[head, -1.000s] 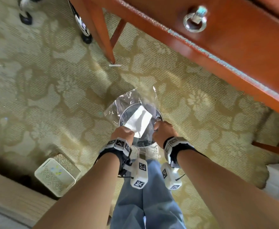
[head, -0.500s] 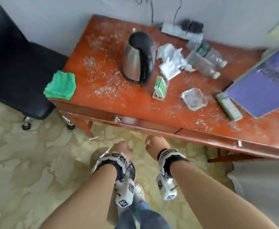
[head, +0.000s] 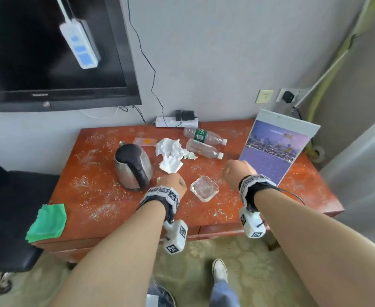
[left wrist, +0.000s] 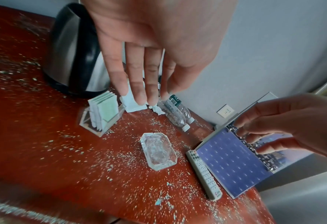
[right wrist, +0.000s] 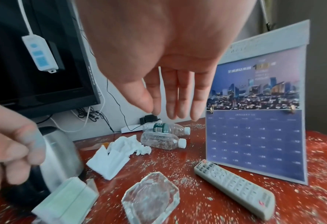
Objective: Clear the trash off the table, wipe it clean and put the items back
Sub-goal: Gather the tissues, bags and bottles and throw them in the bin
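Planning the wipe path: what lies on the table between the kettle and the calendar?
In the head view, the glass ashtray sits between the kettle and the calendar, with crumbs scattered around it.

From the glass ashtray (head: 204, 188) at the middle of the crumb-strewn table (head: 97, 196), obstacles ring the far half: the kettle (head: 133, 166) at ten o'clock with a clear holder of sachets (left wrist: 101, 119) just beside it, crumpled tissues (head: 171, 154) at eleven, two lying bottles (head: 204, 142) at twelve, and the upright calendar (head: 275, 149) at two with a remote (right wrist: 235, 188) at its foot. Bare tabletop lies from four round to eight o'clock, up to the green cloth (head: 48, 222) on the near-left corner. Both the left hand (head: 172, 182) and right hand (head: 237, 173) hover above, touching nothing.
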Demonstrator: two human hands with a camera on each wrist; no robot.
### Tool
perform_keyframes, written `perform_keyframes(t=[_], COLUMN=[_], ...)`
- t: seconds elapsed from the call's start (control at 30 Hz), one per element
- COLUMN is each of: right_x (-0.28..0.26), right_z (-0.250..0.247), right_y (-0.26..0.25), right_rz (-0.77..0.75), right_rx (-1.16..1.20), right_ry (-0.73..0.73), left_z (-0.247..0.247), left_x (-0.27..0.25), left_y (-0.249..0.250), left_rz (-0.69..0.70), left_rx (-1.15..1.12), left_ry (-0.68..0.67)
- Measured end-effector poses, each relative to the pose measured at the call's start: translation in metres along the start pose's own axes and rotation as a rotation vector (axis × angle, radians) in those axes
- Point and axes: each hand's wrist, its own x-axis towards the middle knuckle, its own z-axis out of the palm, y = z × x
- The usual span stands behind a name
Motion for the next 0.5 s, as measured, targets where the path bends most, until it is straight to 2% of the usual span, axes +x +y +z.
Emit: perform_keyframes(t=[0.07, 0.2, 0.37, 0.5], right_x=[0.023, 0.114, 0.209, 0.266], right_z=[0.000, 0.012, 0.024, 0.020], right_y=[0.004, 0.017, 0.018, 0.003], right_rz=[-0.017, -0.079, -0.121, -0.128], right_rx=[-0.021, -0.038, -0.031, 0.058], right_ry=[-0.015, -0.064, -0.171, -0.127], left_z=[0.006, 0.021, 0.017, 0.009], left_x=[0.020, 0.101, 0.190, 0.245], left_y=[0.004, 0.016, 0.031, 0.041], left_rz=[-0.021, -0.052, -0.122, -0.113], left_rx=[0.000, 0.040, 0.064, 0.078], left_ry=[-0.026, -0.082, -0.099, -0.087])
